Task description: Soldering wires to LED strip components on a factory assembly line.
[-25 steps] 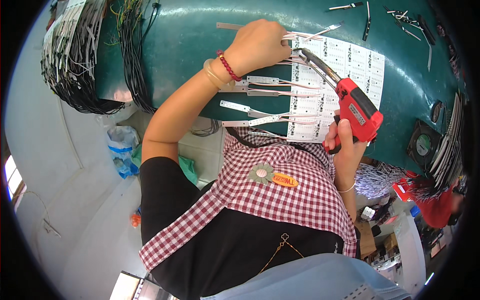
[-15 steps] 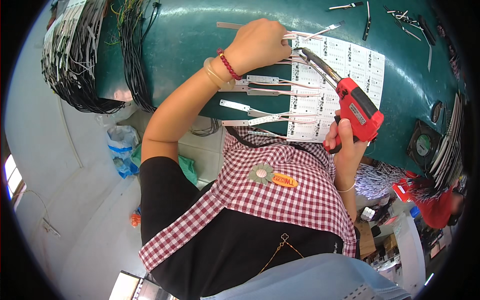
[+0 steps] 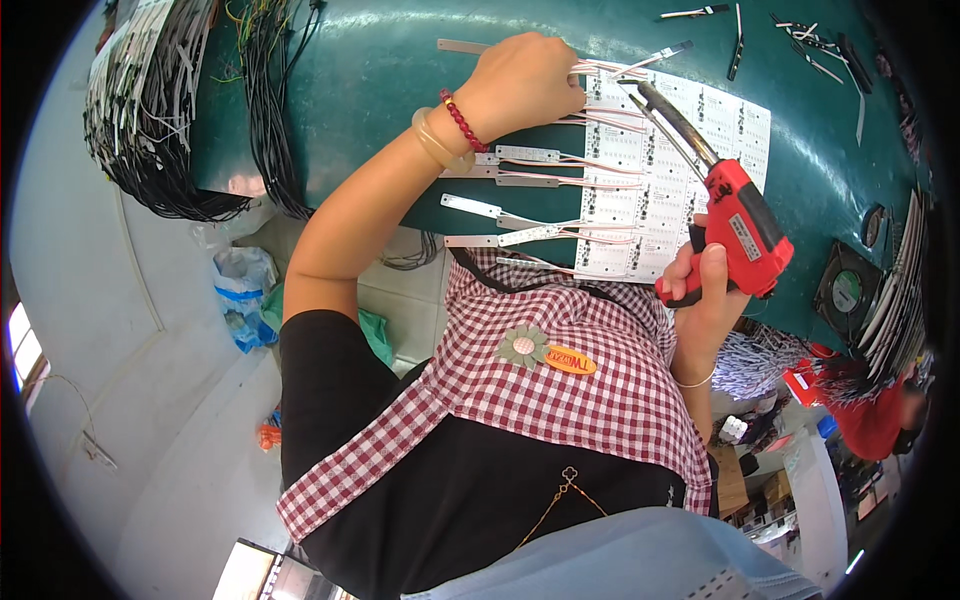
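Observation:
My right hand (image 3: pixel 708 290) is wrapped round the handle of a red soldering gun (image 3: pixel 742 225). Its dark tip and a thin metal feed tube point at the upper left part of a white circuit board panel (image 3: pixel 738 135). At the panel's upper left edge my left hand (image 3: pixel 528 85) is closed, with thin reddish and white wires (image 3: pixel 596 67) coming out by its fingertips. The fingertips themselves are partly hidden. Below that hand, several narrow strip boards (image 3: pixel 528 155) lie to the left of the panel, their wires reaching onto it.
The green tabletop (image 3: pixel 380 110) carries bundles of black cables (image 3: pixel 268 110) and white-tipped leads (image 3: pixel 150 110) at the left. Short black and white pieces (image 3: pixel 735 42) lie at the far right. A black fan-like part (image 3: pixel 848 288) and more cables (image 3: pixel 905 290) stand at the right edge.
The soldering gun has shifted right, its tip rising off the wire area and over the panel. My left hand has stayed nearly in place, moving slightly up.

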Demonstrator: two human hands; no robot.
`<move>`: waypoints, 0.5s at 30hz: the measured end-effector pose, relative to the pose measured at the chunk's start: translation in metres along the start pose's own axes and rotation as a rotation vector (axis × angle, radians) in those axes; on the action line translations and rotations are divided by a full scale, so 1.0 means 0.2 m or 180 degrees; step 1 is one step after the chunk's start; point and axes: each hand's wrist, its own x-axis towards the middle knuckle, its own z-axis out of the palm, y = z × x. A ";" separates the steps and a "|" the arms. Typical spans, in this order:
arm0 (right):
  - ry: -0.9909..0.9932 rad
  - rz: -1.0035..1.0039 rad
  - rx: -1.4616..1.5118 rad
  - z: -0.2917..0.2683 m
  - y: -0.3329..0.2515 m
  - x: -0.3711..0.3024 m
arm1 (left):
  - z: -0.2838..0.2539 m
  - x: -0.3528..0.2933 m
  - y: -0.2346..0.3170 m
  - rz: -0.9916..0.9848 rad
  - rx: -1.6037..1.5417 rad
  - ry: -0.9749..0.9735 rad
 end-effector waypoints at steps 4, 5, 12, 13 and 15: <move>-0.0058 -0.0085 0.0105 -0.04 0.01 -0.01 | 0.00 0.00 0.00 -0.0021 0.0015 -0.0025; -0.0056 -0.0086 0.0109 -0.05 0.01 -0.02 | 0.00 0.00 0.00 0.0030 0.0015 -0.0064; 0.0163 -0.0241 0.0231 -0.12 -0.02 -0.05 | 0.01 -0.08 -0.09 0.0176 -0.1306 0.0119; 0.0255 -0.0275 0.0280 -0.14 -0.01 -0.05 | -0.02 -0.09 -0.10 0.0356 -0.1164 0.0300; 0.0313 -0.0356 0.0375 -0.18 -0.01 -0.05 | -0.04 -0.10 -0.05 0.0244 -0.1385 0.0853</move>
